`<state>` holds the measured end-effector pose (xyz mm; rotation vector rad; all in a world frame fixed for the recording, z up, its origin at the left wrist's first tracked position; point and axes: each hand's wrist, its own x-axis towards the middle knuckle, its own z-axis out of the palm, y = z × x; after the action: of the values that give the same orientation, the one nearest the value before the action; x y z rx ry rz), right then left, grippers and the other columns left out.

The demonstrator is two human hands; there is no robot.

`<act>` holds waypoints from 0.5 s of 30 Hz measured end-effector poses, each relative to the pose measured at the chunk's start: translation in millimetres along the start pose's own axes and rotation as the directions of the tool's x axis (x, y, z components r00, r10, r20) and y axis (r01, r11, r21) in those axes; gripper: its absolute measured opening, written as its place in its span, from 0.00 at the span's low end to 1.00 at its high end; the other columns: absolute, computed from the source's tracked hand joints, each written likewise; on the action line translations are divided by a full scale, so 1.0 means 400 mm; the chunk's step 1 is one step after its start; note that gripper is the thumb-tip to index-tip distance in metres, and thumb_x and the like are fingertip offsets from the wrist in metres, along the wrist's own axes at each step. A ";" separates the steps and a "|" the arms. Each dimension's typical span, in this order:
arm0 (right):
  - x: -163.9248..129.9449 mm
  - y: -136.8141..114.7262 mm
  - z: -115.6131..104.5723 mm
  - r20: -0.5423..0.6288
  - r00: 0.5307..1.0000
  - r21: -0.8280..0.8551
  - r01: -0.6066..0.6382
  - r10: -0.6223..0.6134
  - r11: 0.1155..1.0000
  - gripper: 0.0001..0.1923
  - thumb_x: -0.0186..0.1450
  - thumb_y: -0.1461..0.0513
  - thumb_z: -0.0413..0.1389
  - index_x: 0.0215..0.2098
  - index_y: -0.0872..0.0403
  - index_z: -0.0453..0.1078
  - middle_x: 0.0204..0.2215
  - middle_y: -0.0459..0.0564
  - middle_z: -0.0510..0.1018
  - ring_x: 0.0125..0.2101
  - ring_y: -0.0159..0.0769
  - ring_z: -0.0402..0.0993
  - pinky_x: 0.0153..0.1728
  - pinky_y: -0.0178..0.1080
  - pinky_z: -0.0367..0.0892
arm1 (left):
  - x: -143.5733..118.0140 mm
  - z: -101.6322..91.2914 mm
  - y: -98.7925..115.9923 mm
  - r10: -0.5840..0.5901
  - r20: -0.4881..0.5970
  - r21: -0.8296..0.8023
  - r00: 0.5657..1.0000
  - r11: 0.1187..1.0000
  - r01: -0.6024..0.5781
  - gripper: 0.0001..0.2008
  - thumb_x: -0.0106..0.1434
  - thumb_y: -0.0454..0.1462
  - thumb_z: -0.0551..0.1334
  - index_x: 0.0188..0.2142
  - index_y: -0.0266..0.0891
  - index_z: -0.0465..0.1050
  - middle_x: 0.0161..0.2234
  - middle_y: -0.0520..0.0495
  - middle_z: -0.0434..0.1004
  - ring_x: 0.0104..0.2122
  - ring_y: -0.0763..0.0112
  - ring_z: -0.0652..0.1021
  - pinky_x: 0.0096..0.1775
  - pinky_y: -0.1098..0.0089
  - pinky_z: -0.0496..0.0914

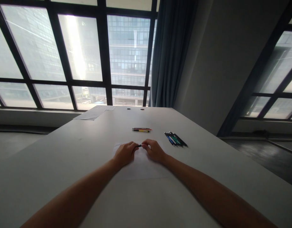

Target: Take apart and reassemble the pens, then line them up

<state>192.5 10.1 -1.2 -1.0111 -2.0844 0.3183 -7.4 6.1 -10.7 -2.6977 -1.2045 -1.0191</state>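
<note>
Between my hands a dark pen (pixel 139 145) is held level over a white sheet of paper (pixel 146 169). My left hand (pixel 126 153) is closed around one end of it. At the other end, my right hand (pixel 154 150) pinches it between thumb and fingertips. Much of the pen is hidden by my fingers, so its tip cannot be made out. Beyond my hands lies a small group of pens (pixel 141 129), with yellow, reddish and black parts. To the right, several more pens (pixel 175 139) lie side by side, in black, blue and green.
The long white table (pixel 93 152) stretches toward the windows. Papers (pixel 94 112) lie at its far left edge. Two dark round table fittings (pixel 135 109) sit at the far end. A blue curtain (pixel 166 57) hangs behind.
</note>
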 end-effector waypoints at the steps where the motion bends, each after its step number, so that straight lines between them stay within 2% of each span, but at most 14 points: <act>1: -0.001 -0.002 0.000 -0.018 1.000 0.012 0.018 -0.018 1.000 0.05 0.64 0.63 0.54 0.33 0.55 0.71 0.28 0.48 0.76 0.29 0.34 0.71 0.35 0.37 0.65 | 0.000 0.000 0.000 -0.002 0.002 0.012 1.000 1.000 0.002 0.13 0.68 0.39 0.52 0.44 0.41 0.74 0.36 0.44 0.78 0.32 0.67 0.78 0.35 0.69 0.71; 6: -0.002 -0.003 -0.001 -0.088 0.994 0.048 0.076 -0.071 0.996 0.05 0.61 0.63 0.57 0.36 0.55 0.70 0.32 0.48 0.77 0.30 0.33 0.71 0.36 0.38 0.66 | -0.001 0.002 0.000 -0.001 0.000 0.020 1.000 1.000 0.001 0.13 0.68 0.39 0.52 0.44 0.40 0.73 0.37 0.43 0.78 0.33 0.65 0.79 0.34 0.68 0.71; 8: -0.002 0.002 0.000 -0.086 0.996 0.044 0.030 -0.026 0.999 0.06 0.63 0.60 0.56 0.36 0.55 0.71 0.30 0.48 0.77 0.29 0.33 0.71 0.35 0.37 0.66 | -0.001 0.003 0.000 -0.005 0.003 0.017 1.000 1.000 0.005 0.13 0.68 0.39 0.52 0.44 0.40 0.73 0.37 0.43 0.78 0.33 0.64 0.79 0.34 0.68 0.71; 12: -0.002 0.008 0.002 -0.031 0.999 0.006 -0.044 0.044 0.999 0.13 0.67 0.60 0.51 0.27 0.55 0.72 0.23 0.47 0.76 0.26 0.33 0.70 0.33 0.37 0.64 | -0.001 0.005 -0.001 -0.011 -0.002 0.004 1.000 1.000 0.011 0.12 0.68 0.39 0.53 0.43 0.41 0.74 0.37 0.43 0.78 0.33 0.65 0.79 0.35 0.68 0.71; 15: -0.002 0.006 0.004 -0.069 0.997 0.051 -0.024 0.027 0.998 0.04 0.62 0.63 0.55 0.32 0.55 0.72 0.27 0.47 0.77 0.28 0.33 0.71 0.34 0.37 0.66 | -0.001 0.005 -0.002 -0.015 -0.004 0.011 1.000 1.000 0.015 0.12 0.68 0.39 0.53 0.43 0.41 0.74 0.37 0.43 0.78 0.33 0.65 0.79 0.35 0.68 0.71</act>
<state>193.0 11.4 -3.9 -1.0060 -1.9933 0.3418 -7.1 6.9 -12.5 -2.6810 -1.2283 -1.0158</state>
